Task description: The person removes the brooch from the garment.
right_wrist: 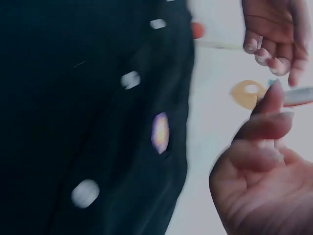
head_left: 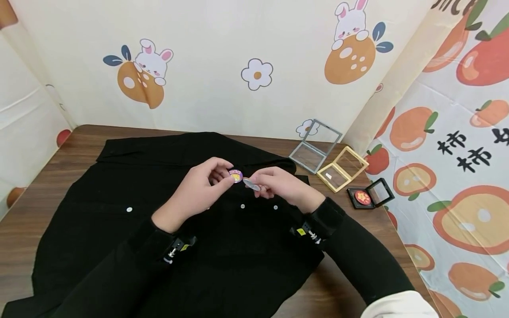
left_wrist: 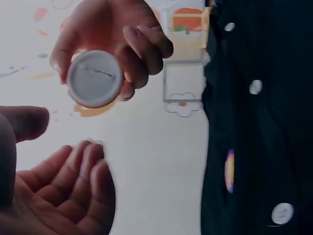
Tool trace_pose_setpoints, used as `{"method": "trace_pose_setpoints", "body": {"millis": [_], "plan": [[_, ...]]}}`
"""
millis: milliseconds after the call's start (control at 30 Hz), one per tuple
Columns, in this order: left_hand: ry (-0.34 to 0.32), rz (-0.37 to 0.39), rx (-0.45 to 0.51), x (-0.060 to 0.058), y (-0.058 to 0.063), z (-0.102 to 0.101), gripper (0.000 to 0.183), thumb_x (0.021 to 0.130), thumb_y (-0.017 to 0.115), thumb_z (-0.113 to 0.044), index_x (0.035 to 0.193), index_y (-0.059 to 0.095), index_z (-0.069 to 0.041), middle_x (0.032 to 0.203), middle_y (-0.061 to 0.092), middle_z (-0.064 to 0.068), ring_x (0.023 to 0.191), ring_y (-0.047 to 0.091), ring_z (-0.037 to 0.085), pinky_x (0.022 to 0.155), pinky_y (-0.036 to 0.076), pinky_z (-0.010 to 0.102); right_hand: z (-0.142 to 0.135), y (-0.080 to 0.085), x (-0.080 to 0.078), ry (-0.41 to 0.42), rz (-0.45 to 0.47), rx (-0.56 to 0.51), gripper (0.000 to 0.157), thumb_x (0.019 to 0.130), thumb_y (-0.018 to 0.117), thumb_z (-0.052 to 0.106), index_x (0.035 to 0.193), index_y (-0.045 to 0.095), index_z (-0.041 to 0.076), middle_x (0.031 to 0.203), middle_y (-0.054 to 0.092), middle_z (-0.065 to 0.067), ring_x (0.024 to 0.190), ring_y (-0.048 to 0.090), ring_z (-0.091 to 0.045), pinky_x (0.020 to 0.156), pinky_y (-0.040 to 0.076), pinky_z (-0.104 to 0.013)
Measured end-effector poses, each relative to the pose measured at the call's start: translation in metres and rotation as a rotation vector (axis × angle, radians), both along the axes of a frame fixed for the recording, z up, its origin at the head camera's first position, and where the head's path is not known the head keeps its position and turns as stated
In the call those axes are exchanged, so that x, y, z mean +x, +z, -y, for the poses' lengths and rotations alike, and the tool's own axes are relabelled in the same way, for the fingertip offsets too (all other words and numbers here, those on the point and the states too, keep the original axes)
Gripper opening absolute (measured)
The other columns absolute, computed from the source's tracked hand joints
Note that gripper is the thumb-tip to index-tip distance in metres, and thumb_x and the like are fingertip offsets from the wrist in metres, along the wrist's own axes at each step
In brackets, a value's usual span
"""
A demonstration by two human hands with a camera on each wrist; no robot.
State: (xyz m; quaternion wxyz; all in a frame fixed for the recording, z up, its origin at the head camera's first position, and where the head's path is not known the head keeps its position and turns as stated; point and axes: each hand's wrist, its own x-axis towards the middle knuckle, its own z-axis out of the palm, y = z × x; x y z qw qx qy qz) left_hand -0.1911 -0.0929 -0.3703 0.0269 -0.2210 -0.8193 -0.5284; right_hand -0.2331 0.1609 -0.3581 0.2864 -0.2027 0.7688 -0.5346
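My right hand (head_left: 280,183) pinches a round pin badge (left_wrist: 95,78) by its edge. In the left wrist view its pale back faces the camera, with a thin pin across it. My left hand (head_left: 203,187) is close by on the left, thumb and loosely bent fingers apart with nothing between them. Under the hands a black buttoned garment (head_left: 238,234) is spread on the table. A purple and yellow badge (head_left: 236,176) sits on the garment; in the head view it shows just beside the left fingertips, seen edge-on in both wrist views.
On the right stand a grey hinged frame case (head_left: 315,145), a gold one (head_left: 343,169) and a black one (head_left: 370,194) holding a red badge with a yellow design. The brown table (head_left: 24,247) meets a printed cloth wall (head_left: 207,88) at the back and right.
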Motion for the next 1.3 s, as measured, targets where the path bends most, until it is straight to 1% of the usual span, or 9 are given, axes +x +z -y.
{"method": "trace_pose_setpoints", "body": {"millis": [100,200,400,533,700,867,967,1100,1300], "plan": [[-0.011,0.047,-0.091,-0.005,-0.006,-0.001,0.029,0.1,0.069,-0.021,0.125,0.064,-0.008,0.108,0.068,0.002,0.095,0.064,0.015,0.085,0.055,0.036,-0.006,-0.006,-0.001,-0.083,-0.057,0.138,0.037,0.105,0.057,0.034,0.106,0.071,0.0,0.082,0.066,-0.011,0.065,0.052,-0.018,0.063,0.042,-0.03],[0.001,0.05,-0.228,-0.01,-0.012,0.0,0.036,0.099,0.07,-0.025,0.129,0.064,-0.006,0.118,0.067,0.006,0.105,0.064,0.021,0.093,0.054,0.042,-0.018,-0.01,-0.002,-0.111,-0.137,0.272,0.04,0.103,0.06,0.039,0.107,0.071,0.0,0.083,0.067,-0.01,0.069,0.058,-0.022,0.064,0.046,-0.034],[0.113,-0.089,-0.629,-0.021,-0.029,0.011,0.056,0.098,0.071,-0.032,0.143,0.057,-0.001,0.145,0.054,0.018,0.136,0.048,0.037,0.115,0.034,0.055,-0.054,-0.011,-0.011,-0.172,-0.301,0.516,0.046,0.1,0.06,0.054,0.104,0.07,0.009,0.088,0.071,-0.005,0.077,0.064,-0.028,0.069,0.051,-0.038],[0.091,-0.054,-0.765,-0.026,-0.039,0.016,0.067,0.098,0.071,-0.037,0.149,0.05,0.001,0.156,0.042,0.025,0.146,0.035,0.042,0.121,0.022,0.058,-0.079,-0.006,-0.019,-0.215,-0.357,0.621,0.046,0.1,0.057,0.057,0.106,0.068,0.014,0.094,0.071,-0.004,0.083,0.063,-0.024,0.076,0.05,-0.041],[-0.004,0.082,-0.858,-0.028,-0.049,0.014,0.079,0.098,0.07,-0.044,0.157,0.039,-0.001,0.164,0.027,0.027,0.152,0.021,0.047,0.122,0.013,0.062,-0.11,0.002,-0.027,-0.264,-0.364,0.719,0.052,0.102,0.053,0.057,0.118,0.063,0.009,0.111,0.067,-0.012,0.092,0.062,-0.029,0.079,0.048,-0.045],[-0.024,0.128,-0.889,-0.028,-0.055,0.014,0.083,0.097,0.071,-0.044,0.159,0.037,-0.003,0.166,0.021,0.027,0.153,0.016,0.047,0.122,0.011,0.062,-0.138,0.006,-0.036,-0.314,-0.434,0.887,0.058,0.102,0.051,0.054,0.127,0.06,0.002,0.115,0.065,-0.02,0.091,0.062,-0.035,0.078,0.048,-0.049],[-0.029,0.14,-0.898,-0.028,-0.057,0.016,0.08,0.097,0.071,-0.044,0.158,0.039,-0.002,0.165,0.023,0.028,0.152,0.018,0.048,0.122,0.011,0.063,-0.155,0.003,-0.044,-0.347,-0.5,0.979,0.048,0.1,0.051,0.048,0.107,0.063,0.003,0.091,0.064,-0.014,0.077,0.057,-0.029,0.068,0.044,-0.043],[-0.036,0.151,-0.903,-0.028,-0.057,0.016,0.078,0.097,0.071,-0.044,0.156,0.043,-0.001,0.164,0.025,0.029,0.151,0.02,0.048,0.122,0.011,0.063,-0.175,-0.003,-0.055,-0.406,-0.505,1.041,0.04,0.096,0.051,0.044,0.071,0.05,0.012,0.06,0.043,-0.002,0.056,0.041,-0.023,0.055,0.029,-0.037],[-0.042,0.143,-0.895,-0.029,-0.057,0.016,0.078,0.096,0.072,-0.043,0.155,0.043,0.0,0.164,0.025,0.029,0.151,0.02,0.049,0.122,0.016,0.061,-0.196,-0.012,-0.061,-0.474,-0.425,1.085,0.043,0.092,0.053,0.041,0.056,0.047,0.017,0.052,0.04,0.002,0.05,0.044,-0.022,0.046,0.03,-0.034]]}}
